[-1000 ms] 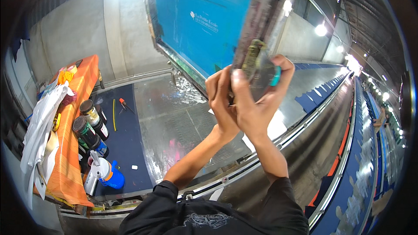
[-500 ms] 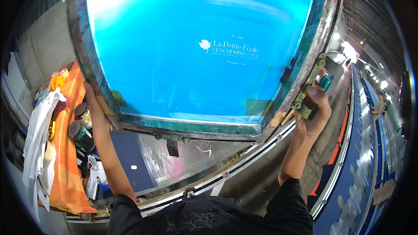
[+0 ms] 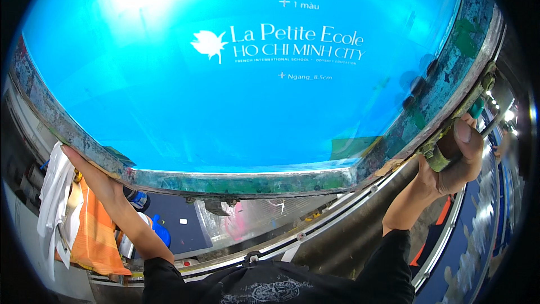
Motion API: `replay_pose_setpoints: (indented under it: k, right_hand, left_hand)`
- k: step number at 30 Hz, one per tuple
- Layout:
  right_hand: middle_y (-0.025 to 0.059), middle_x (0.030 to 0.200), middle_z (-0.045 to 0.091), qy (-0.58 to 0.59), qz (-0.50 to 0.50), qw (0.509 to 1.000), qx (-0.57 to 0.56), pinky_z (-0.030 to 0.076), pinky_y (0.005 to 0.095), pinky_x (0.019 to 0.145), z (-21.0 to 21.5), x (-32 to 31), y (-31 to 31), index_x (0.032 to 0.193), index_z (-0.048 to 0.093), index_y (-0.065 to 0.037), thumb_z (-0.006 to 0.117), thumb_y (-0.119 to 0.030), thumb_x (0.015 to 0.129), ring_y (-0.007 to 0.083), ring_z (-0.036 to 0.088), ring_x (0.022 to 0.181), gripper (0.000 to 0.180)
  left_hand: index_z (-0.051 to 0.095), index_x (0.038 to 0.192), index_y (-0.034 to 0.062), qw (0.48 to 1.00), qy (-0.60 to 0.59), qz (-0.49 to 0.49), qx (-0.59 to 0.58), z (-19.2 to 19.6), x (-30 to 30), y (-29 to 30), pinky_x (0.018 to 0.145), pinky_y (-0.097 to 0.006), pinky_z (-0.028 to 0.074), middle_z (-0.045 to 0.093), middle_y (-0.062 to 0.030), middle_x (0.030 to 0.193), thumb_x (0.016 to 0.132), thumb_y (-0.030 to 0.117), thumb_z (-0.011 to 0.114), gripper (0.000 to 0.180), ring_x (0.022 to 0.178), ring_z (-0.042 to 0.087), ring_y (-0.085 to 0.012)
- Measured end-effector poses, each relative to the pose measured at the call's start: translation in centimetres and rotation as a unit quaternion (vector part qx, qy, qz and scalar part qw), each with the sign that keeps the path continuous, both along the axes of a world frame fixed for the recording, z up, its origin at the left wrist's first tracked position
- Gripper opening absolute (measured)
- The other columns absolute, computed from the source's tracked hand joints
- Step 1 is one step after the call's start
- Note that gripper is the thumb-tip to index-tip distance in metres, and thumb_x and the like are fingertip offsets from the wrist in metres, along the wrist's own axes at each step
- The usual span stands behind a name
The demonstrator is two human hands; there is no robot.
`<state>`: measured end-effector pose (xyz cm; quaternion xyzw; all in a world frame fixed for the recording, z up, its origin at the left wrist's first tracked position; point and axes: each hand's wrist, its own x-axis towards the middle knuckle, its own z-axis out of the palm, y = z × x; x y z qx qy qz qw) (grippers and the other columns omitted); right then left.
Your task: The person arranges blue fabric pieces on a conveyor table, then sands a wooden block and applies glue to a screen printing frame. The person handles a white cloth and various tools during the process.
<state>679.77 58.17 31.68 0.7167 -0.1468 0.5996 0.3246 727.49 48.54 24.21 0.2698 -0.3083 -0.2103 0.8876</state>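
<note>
Close in front of me, a screen printing frame (image 3: 270, 183) fills most of the view. Its mesh (image 3: 225, 118) is bright blue, with a pale leaf-and-lettering design (image 3: 298, 45) at the upper middle. The rim is worn and stained green and grey. My left hand (image 3: 79, 160) supports the frame's left side, its fingers hidden behind the rim. On the right side, my right hand (image 3: 458, 157) is closed round the edge beside a greenish metal bracket (image 3: 441, 155). Next to its fingertips is a small green knob-like part (image 3: 477, 108).
Below the frame lies a table with dark blue fabric (image 3: 177, 222) and a metal rail (image 3: 270, 242) along its near edge. At the left are an orange cloth (image 3: 98, 231), white sheets (image 3: 53, 208) and a blue-topped container (image 3: 160, 231). Another long table (image 3: 478, 236) runs along the right.
The frame has come closer and looks larger, its blue mesh spreading across more of the view. Both hands have moved outward with it, still holding its sides.
</note>
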Motion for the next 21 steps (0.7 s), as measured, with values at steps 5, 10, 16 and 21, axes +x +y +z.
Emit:
replay_pose_setpoints:
  k: [5, 10, 16, 21]
  right_hand:
    - [0.0232, 0.130, 0.060, 0.019, 0.013, 1.000, 0.010, 0.041, 0.0434, 0.107, 0.5, 0.1, -0.7, 0.125, 0.054, 0.004, 0.087, -0.019, 0.081, 0.0319, 0.057, 0.120, 0.060]
    - [0.0207, 0.127, 0.061, 0.011, -0.014, 1.000, 0.012, 0.042, 0.0436, 0.106, 0.7, 0.2, -1.6, 0.123, 0.056, 0.003, 0.089, -0.022, 0.079, 0.0303, 0.058, 0.118, 0.060]
    - [0.0203, 0.126, 0.061, 0.012, 0.005, 1.000, 0.012, 0.042, 0.0427, 0.106, 0.3, -1.0, -2.6, 0.121, 0.058, 0.002, 0.089, -0.019, 0.079, 0.0297, 0.058, 0.118, 0.056]
    - [0.0212, 0.126, 0.061, -0.123, 0.132, 0.974, 0.139, 0.044, 0.0422, 0.103, 0.3, 0.3, -1.2, 0.116, 0.057, 0.001, 0.085, -0.012, 0.081, 0.0295, 0.059, 0.116, 0.047]
  left_hand:
    - [0.021, 0.160, 0.0103, 1.000, -0.002, 0.025, -0.006, 0.4, 0.7, 2.4, 0.118, -0.036, 0.029, 0.027, -0.0092, 0.162, 0.102, 0.065, 0.040, 0.083, 0.145, 0.033, -0.0241]
    - [0.021, 0.160, 0.0103, 0.999, -0.007, 0.040, 0.002, 0.2, 1.4, 3.7, 0.117, -0.036, 0.030, 0.028, -0.0092, 0.162, 0.102, 0.065, 0.039, 0.082, 0.143, 0.036, -0.0239]
    - [0.022, 0.160, 0.0083, 0.997, 0.001, 0.072, 0.010, 0.6, 0.6, 4.8, 0.116, -0.036, 0.031, 0.027, -0.0092, 0.162, 0.101, 0.066, 0.040, 0.084, 0.142, 0.036, -0.0235]
    - [0.022, 0.160, 0.0072, 0.998, 0.013, 0.064, 0.008, 0.8, 0.0, 5.1, 0.117, -0.035, 0.029, 0.026, -0.0094, 0.163, 0.102, 0.065, 0.040, 0.084, 0.143, 0.035, -0.0234]
